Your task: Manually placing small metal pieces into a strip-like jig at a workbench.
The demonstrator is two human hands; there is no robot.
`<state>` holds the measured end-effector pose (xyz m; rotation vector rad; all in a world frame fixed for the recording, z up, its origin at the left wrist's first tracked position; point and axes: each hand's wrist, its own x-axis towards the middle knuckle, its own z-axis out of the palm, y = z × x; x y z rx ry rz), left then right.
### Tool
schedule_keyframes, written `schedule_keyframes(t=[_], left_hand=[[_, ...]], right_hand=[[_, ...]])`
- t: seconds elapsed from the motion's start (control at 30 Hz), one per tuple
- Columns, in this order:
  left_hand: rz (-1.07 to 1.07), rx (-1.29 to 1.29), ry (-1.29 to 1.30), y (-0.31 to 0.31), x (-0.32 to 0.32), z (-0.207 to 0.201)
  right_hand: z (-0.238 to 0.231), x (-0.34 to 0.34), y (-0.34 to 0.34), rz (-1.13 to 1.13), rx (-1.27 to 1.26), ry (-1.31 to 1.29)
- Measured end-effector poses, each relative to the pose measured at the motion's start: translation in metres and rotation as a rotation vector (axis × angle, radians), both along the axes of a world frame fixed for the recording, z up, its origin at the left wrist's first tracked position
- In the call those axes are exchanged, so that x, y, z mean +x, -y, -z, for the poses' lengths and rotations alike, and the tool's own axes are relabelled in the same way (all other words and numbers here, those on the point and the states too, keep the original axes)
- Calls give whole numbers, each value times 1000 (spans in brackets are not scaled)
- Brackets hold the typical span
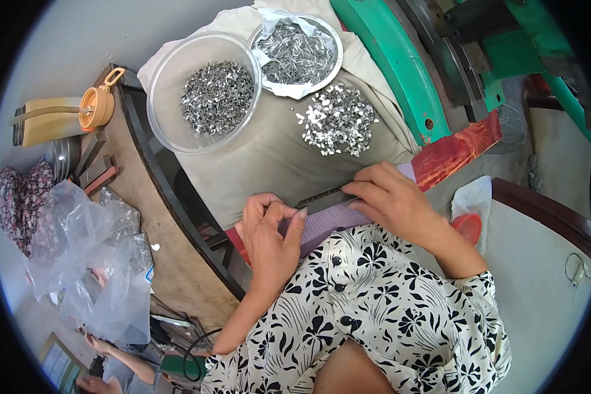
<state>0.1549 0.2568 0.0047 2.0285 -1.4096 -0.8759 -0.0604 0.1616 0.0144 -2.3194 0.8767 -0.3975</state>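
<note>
Head view: by purple checked cloth (338,218), near a pile (338,121) of small metal pieces, pinching the right end of a dark slotted bar (323,196) with the right hand (389,200); curling the left hand (269,236) at its left end, hard to tell whether pinching.

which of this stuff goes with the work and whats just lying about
Likely part of the work:
dark strip, gripped by the right hand, left hand at its end
clear tub of small bits
bowl of silvery pieces
loose pile

Likely just lying about:
orange-lidded bottle
plastic bags
patterned cloth
</note>
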Motion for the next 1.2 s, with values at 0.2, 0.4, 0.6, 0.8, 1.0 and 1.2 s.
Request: schedule_keyframes(t=[0.2,0.4,0.6,0.8,1.0,1.2], left_hand=[[3,31,-18,3,0,-3],[328,-149,185,-9,10,1],[589,-550,215,87,-22,-55],[962,-816,118,229,-104,-84],[1134,-775,250,260,-121,-82],[1318,-730,450,258,-143,-90]], right_hand=[[11,-11,-9,226,-25,-11],[28,-30,-22,174,-132,151],[-19,-74,-4,441,-305,214],[-53,-120,33,787,-539,350],[-42,-120,31,936,-315,343],[-41,-123,11,986,-290,346]])
